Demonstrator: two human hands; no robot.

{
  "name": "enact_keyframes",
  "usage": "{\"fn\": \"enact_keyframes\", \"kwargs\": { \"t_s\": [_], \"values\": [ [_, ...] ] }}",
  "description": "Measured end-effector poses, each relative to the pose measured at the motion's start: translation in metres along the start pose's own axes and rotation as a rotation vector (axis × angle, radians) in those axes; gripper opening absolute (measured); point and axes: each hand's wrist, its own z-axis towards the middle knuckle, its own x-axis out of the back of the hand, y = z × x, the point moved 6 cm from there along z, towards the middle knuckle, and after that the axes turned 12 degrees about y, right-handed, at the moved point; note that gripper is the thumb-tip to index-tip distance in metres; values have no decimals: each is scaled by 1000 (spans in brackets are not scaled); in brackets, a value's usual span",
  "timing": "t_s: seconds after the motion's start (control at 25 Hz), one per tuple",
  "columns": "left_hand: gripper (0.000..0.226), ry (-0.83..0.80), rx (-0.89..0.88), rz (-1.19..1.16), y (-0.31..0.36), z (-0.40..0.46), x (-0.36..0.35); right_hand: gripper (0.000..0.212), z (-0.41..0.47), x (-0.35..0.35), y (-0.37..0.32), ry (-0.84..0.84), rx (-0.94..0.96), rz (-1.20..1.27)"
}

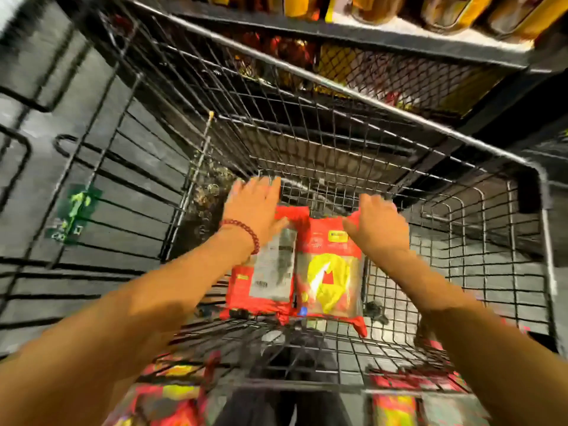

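Observation:
Two red packets stand side by side inside a black wire shopping cart (399,142). The left packet (264,272) shows its grey back label. The right packet (330,272) shows a yellow and red front. My left hand (255,204), with a red bead bracelet at the wrist, lies over the top of the left packet with fingers spread straight. My right hand (376,222) is at the top right corner of the right packet, fingers bent over its edge; the motion blur hides whether they grip it.
A store shelf (368,35) with yellow and dark packaged goods runs along the far side of the cart. More red and yellow packets (175,395) lie below the cart's near end. The floor (37,186) at left is grey with a green sticker.

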Motion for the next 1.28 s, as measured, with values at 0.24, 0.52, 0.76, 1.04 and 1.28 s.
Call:
{"fn": "enact_keyframes", "kwargs": {
  "t_s": [0.24, 0.52, 0.76, 1.04, 1.28],
  "values": [
    [92, 274, 33, 154, -24, -25, 162, 70, -34, 157, -55, 343, 299, -209],
    [91, 445, 266, 186, -26, -178, 269, 75, -152, 244, -84, 570, 548, -166],
    [91, 449, 562, 83, -58, -355, 290, 73, -276, 263, -159, 645, 876, -16],
    [91, 298, 1022, 170, -129, -645, 225, 75, -470, 162, -322, 470, 1312, 135],
    [90, 112, 1333, 68, -132, -890, 107, 68, -653, 16, -395, 196, 1548, 91]
  ]
}}
